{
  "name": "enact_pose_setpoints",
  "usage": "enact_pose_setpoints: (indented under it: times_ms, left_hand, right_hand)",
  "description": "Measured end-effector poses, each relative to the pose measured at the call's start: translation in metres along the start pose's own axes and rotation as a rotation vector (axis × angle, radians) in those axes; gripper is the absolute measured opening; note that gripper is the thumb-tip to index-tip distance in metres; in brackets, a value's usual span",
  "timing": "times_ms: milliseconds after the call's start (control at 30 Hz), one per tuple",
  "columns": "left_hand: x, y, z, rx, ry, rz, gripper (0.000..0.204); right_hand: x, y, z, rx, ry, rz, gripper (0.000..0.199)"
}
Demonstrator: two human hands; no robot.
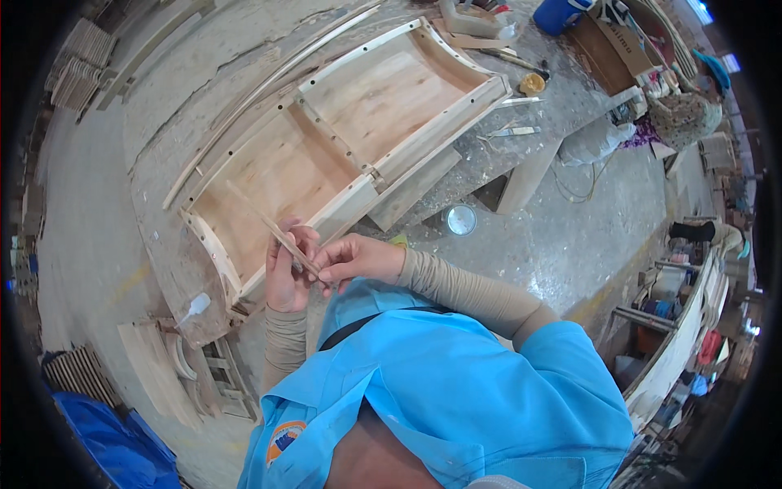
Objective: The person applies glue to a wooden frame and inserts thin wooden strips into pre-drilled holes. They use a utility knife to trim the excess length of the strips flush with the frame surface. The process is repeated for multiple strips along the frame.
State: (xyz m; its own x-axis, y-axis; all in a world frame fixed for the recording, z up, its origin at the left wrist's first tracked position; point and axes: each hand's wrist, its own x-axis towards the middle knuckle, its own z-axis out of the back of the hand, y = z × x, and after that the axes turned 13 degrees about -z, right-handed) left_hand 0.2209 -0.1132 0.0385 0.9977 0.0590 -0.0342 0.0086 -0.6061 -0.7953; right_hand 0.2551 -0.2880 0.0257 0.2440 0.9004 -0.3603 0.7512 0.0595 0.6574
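Note:
A thin, light wooden strip (273, 226) slants up and left from my hands, over the near left part of a wooden frame (342, 208). My left hand (287, 265) is closed around the strip's lower part, its fingers bent. Beside it, my right hand (356, 257) pinches at the strip's near end; the fingertips partly hide that end. The frame has curved ends, a cross rail (326, 133) between two panelled bays, and dark holes along its rails. Both hands are just off its near long side.
The frame rests on a worn work table (175, 220). Long curved wood strips (269, 81) lie beyond it. A yellow-topped pot (532, 83), a blade tool (519, 131) and a cardboard box (607, 57) are to the right. A white bottle (195, 306) lies left; a round container (461, 219) is nearby.

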Motion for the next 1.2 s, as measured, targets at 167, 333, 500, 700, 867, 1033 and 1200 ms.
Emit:
enact_pose_setpoints:
  times_ms: [167, 333, 500, 700, 867, 1033, 1200]
  left_hand:
    - [0.004, 0.011, -0.006, -0.122, 0.054, -0.008, 0.029]
    - [0.013, 0.018, -0.01, -0.155, 0.152, 0.009, 0.02]
    - [0.011, 0.009, -0.008, 0.178, 0.126, -0.022, 0.012]
    - [0.014, -0.019, 0.001, 0.751, 0.258, 0.091, 0.015]
    - [0.004, -0.01, 0.005, 0.887, 0.36, -0.036, 0.015]
    - [-0.007, -0.012, 0.005, 0.86, 0.323, -0.024, 0.016]
    - [-0.012, -0.013, 0.011, 0.942, 0.337, -0.068, 0.019]
  right_hand:
    - [-0.006, -0.014, 0.001, 0.209, 0.01, 0.027, 0.017]
    - [-0.008, -0.029, 0.002, 0.252, -0.056, 0.079, 0.019]
    - [-0.012, -0.037, -0.002, -0.04, -0.368, 0.18, 0.03]
    - [-0.038, -0.013, -0.002, -0.023, -0.67, 0.328, 0.034]
    - [-0.032, -0.004, -0.004, 0.008, -0.763, 0.429, 0.029]
    - [-0.029, -0.012, 0.003, 0.023, -0.742, 0.456, 0.023]
    - [-0.031, 0.005, -0.024, 0.065, -0.743, 0.433, 0.022]
